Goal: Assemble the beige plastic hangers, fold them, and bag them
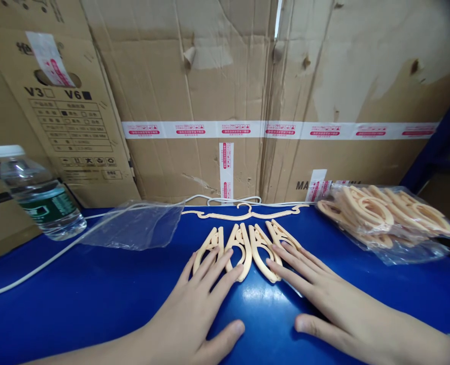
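Note:
Several cream plastic hanger pieces (247,243) lie side by side in a fan on the blue table (76,299). My left hand (200,309) lies flat and open, its fingertips resting on the leftmost pieces. My right hand (323,299) is also flat with fingers spread, its fingertips touching the rightmost pieces. Behind the fan lies one unfolded cream hanger (247,212), stretched out sideways. Neither hand grips anything.
A clear bag of more cream hanger pieces (388,218) sits at the right. An empty clear plastic bag (133,225) lies at the left, beside a water bottle (38,195). A white cord (38,266) runs across the table. Cardboard boxes (225,96) wall off the back.

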Tool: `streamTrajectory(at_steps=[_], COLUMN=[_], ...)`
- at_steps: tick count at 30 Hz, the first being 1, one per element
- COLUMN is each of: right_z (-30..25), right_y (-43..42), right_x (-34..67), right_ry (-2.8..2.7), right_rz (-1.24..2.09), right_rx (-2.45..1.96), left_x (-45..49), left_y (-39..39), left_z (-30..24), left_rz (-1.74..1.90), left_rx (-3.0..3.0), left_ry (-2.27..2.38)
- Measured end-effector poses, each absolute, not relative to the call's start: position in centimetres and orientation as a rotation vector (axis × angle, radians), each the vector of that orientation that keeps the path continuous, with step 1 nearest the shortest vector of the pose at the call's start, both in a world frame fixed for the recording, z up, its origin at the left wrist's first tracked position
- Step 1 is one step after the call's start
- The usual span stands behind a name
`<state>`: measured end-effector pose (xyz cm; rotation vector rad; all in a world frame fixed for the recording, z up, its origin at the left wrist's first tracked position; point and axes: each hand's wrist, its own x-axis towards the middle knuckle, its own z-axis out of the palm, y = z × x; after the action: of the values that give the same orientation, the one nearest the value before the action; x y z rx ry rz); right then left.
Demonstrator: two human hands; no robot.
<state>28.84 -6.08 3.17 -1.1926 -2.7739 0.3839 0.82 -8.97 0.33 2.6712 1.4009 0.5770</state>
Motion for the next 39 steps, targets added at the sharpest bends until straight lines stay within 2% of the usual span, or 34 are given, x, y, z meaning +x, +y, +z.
streamTrajectory(at_steps=[7,17,22,30,39], right_z=[2.4,2.5,2.5,3.0,3.1], right_y=[-6.0,-5.4,-5.1,-5.5,-4.4], right_x=[29.1,29.5,29.8,29.5,30.4], right_ry=[-2.797,-2.643,-2.604,-2.588,-2.435], right_rz=[0.247,-0.094,-0.077,0.125,0.202], right_rx=[-1.151,-1.229,-1.192,-1.179,-1.197], left_x=[0.8,0.6,0.5,0.5,0.4], left_y=[-8.7,-8.7,-8.7,-8.7,-8.7], left_z=[1.0,0.7,0.5,0.6,2.8], left_rz=[0.423,0.538,0.604,0.627,0.574], left_rx=[2.646,2.605,2.563,2.655,2.973], left_ry=[1.448,1.417,1.38,1.347,0.729])
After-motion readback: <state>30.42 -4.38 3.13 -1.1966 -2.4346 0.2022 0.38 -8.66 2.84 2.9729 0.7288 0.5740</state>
